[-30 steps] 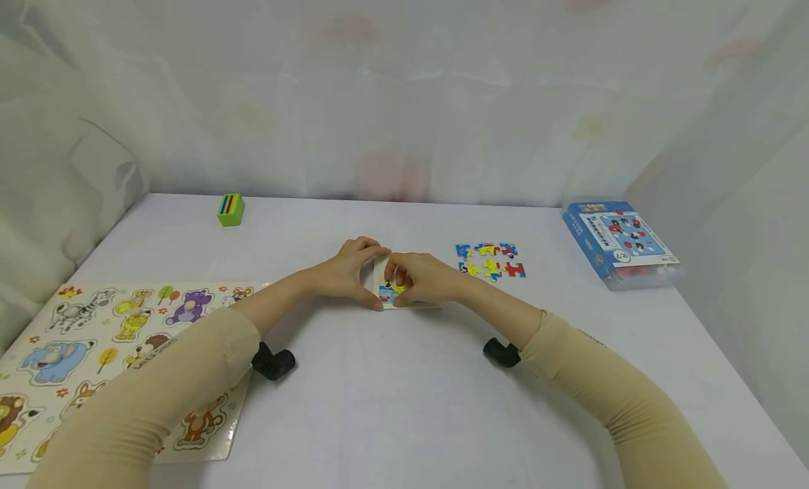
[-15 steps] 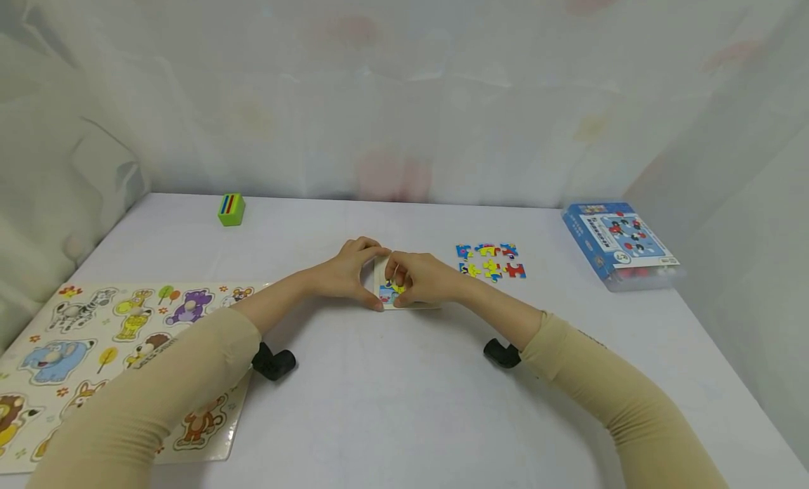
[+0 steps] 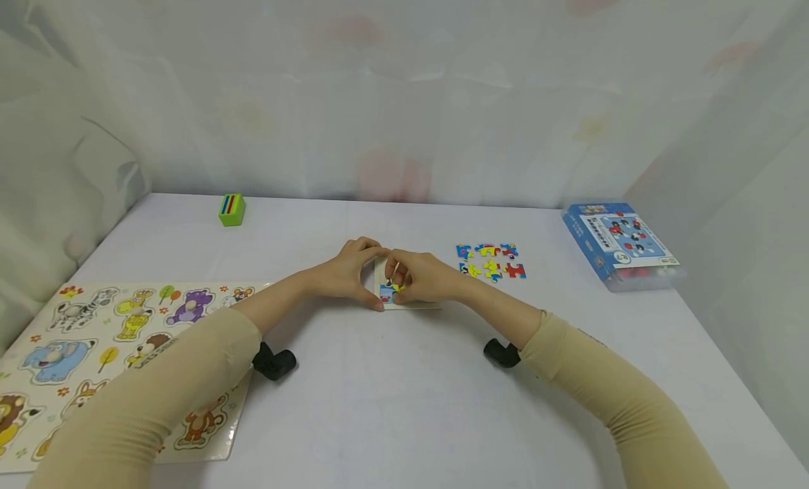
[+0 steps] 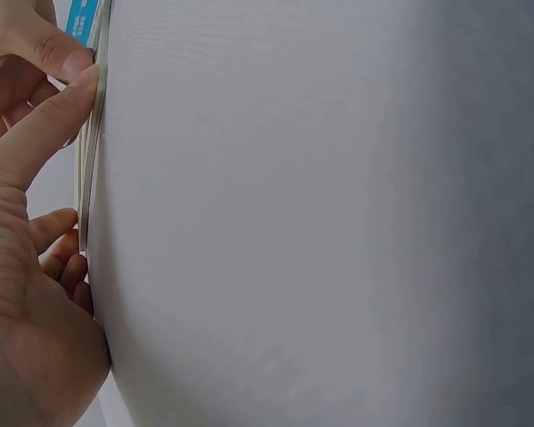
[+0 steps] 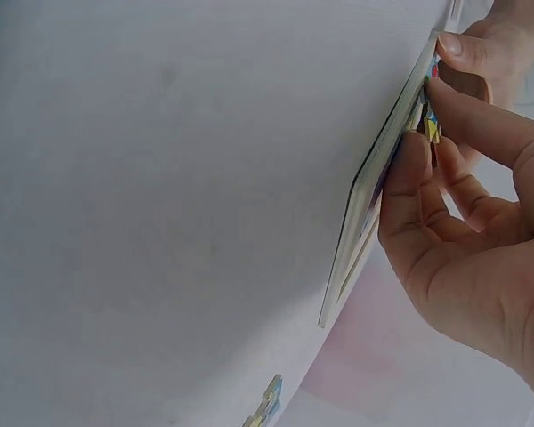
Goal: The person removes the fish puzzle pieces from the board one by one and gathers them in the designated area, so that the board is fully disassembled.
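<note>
A small pale puzzle board with a partly filled picture lies on the table between both hands. My left hand grips its left side, thumb at the near corner and fingers at the far edge. In the left wrist view, the board's thin edge runs between thumb and fingers. Over the board, my right hand pinches a small yellow jigsaw piece between thumb and index finger. Its other fingers are curled. The right hand covers much of the board in the head view.
Several loose jigsaw pieces lie right of the board. A blue box stands at the back right, a green block at the back left. A large animal puzzle sheet lies under the left forearm.
The right hand's fingertips have shifted very slightly over the board. The left hand and the loose pieces stay where they were.
</note>
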A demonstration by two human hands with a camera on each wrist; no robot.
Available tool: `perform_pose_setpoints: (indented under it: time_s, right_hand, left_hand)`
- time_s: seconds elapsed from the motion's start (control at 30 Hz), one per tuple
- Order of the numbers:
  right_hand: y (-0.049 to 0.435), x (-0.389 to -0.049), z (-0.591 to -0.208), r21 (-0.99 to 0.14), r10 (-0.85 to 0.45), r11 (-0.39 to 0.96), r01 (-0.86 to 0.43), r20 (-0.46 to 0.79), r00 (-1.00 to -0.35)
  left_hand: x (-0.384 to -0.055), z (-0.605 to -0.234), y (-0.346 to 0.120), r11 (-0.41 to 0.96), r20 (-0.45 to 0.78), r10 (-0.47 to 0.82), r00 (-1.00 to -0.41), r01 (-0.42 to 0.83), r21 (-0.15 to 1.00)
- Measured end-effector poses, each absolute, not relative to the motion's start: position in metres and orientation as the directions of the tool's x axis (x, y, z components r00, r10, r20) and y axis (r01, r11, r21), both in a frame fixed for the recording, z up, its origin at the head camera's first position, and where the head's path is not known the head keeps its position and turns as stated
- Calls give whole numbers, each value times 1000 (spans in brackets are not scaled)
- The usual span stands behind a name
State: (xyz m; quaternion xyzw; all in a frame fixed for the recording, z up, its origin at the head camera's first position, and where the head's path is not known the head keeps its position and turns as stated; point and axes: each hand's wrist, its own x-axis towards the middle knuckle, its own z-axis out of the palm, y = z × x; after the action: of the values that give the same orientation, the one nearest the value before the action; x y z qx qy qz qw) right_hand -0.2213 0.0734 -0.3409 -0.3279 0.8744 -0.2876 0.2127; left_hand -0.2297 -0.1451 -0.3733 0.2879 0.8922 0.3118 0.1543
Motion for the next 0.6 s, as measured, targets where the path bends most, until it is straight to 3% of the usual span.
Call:
perform_pose_setpoints:
  time_s: [0.6]
  right_hand:
    - [72,-224,-341,-667,-653,632,-395,-184,-735]
  left_hand:
    - [-230,-374,-146,637,-103,612,-784,412,651]
